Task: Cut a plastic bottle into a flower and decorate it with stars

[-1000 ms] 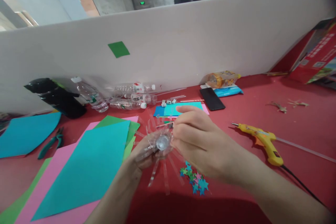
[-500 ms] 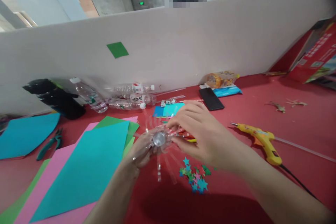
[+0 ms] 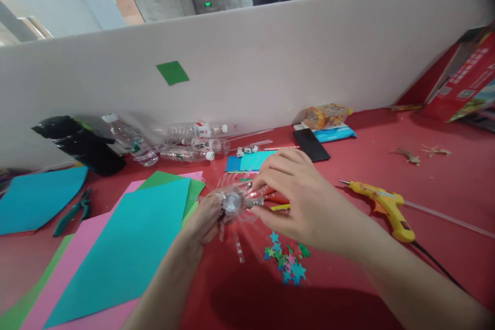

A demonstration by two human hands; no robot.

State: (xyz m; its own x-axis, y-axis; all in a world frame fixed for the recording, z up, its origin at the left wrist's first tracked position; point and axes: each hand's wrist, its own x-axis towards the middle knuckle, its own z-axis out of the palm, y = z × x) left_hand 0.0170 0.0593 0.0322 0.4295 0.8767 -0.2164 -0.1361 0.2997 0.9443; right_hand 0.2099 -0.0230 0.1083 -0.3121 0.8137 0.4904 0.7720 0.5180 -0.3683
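A clear plastic bottle piece (image 3: 232, 202) is cut into thin strips that spread out around its round, shiny centre. My left hand (image 3: 207, 216) holds it from the left, the fingers partly hidden beneath the plastic. On the other side, my right hand (image 3: 288, 191) pinches at the strips with thumb and fingers. Below the right hand, small paper stars (image 3: 288, 260) in blue, green and pink lie on the red table (image 3: 328, 289). Behind the fingers show the red handles (image 3: 276, 198) of a tool and a yellow stick (image 3: 280, 207).
Coloured sheets (image 3: 127, 247) and green-handled pliers (image 3: 73, 214) lie left. Bottles (image 3: 189, 152) and a black flask (image 3: 85, 147) line the white partition (image 3: 251, 72). A phone (image 3: 311, 144) lies behind my right hand, a yellow glue gun (image 3: 382, 206) to the right.
The strips have turned around the centre, and the plastic piece has shifted slightly left and up. My right hand has moved a little to the right.
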